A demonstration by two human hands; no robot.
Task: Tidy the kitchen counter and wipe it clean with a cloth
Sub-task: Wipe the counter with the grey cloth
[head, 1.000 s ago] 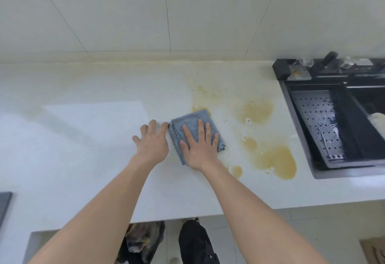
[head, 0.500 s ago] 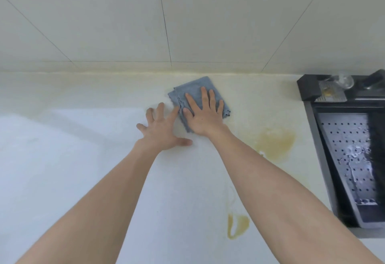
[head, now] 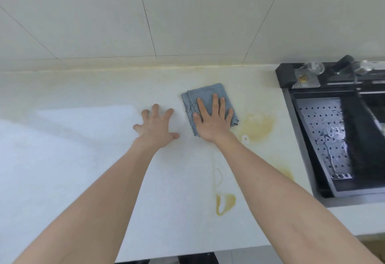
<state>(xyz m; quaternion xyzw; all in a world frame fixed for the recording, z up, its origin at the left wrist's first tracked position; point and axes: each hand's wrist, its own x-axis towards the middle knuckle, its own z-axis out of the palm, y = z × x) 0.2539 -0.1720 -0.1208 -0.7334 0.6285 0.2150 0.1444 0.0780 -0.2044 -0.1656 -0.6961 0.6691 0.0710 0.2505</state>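
My right hand (head: pixel 213 123) lies flat on the folded blue-grey cloth (head: pixel 208 99), fingers straight and slightly spread, pressing it down onto the white desk (head: pixel 83 170) toward its far side, short of the tiled wall (head: pixel 187 13). My left hand (head: pixel 155 127) rests just to the left of the cloth, apart from it, palm down on the bare desk with its fingers splayed wide and holding nothing. Immediately right of the cloth sits a broad yellowish-brown stain (head: pixel 257 126), its left edge touching or nearly touching the cloth's right corner, with a small pale ring at its near edge. A smaller brown stain (head: pixel 225 202) lies nearer to me, between my forearms, with a thin curved trail running from it toward the far side. A fainter yellow patch shows beside my right forearm. At the right, a black sink (head: pixel 287 78) is set into the desk, and a perforated metal tray (head: pixel 325 136), wet and glinting, rests inside it.
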